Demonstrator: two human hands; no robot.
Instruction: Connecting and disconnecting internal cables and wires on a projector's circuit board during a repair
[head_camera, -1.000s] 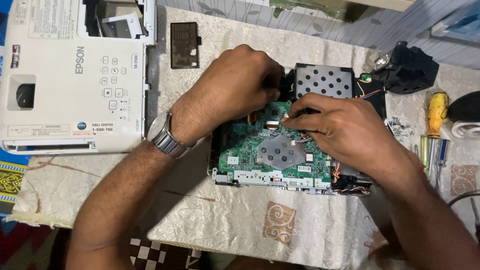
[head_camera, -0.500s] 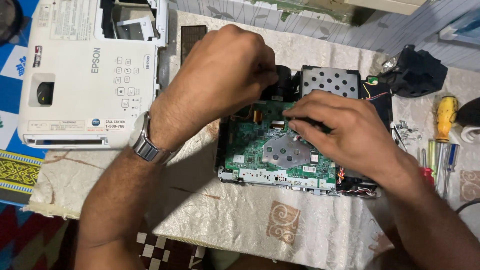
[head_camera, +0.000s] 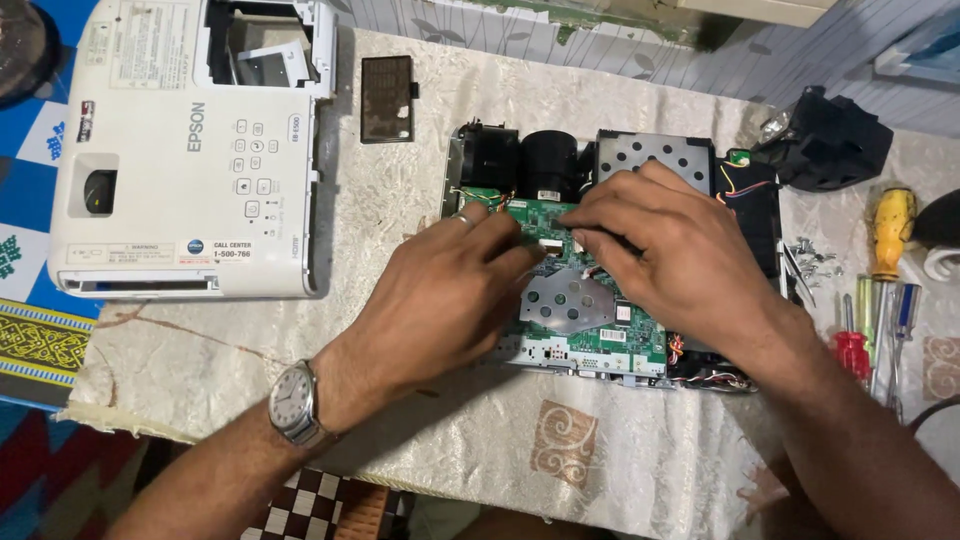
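Both hands met over a green circuit board (head_camera: 585, 330) seated in an opened projector chassis (head_camera: 480, 165) on a cream patterned tablecloth (head_camera: 400, 430). Left hand (head_camera: 440, 290), a watch (head_camera: 293, 402) on its wrist, lay across the board's left half with fingertips drawn together near a small white connector (head_camera: 553, 243) at the board's upper edge; whether they actually gripped it could not be told. Right hand (head_camera: 670, 255) arched over the board's right side, its thumb and forefinger closed in a pinch at that same spot, though what they held was hidden beneath the fingers. A silver shield plate (head_camera: 568, 300) showed between the two hands. The detached white top cover (head_camera: 185, 150) lay well to the left, and screwdrivers (head_camera: 885, 300) and loose screws (head_camera: 815, 255) lay to the right. Work this fine would seem best done by bracing the board with one hand and pulling any plug straight by its body, never by the thin wires (head_camera: 735, 180).
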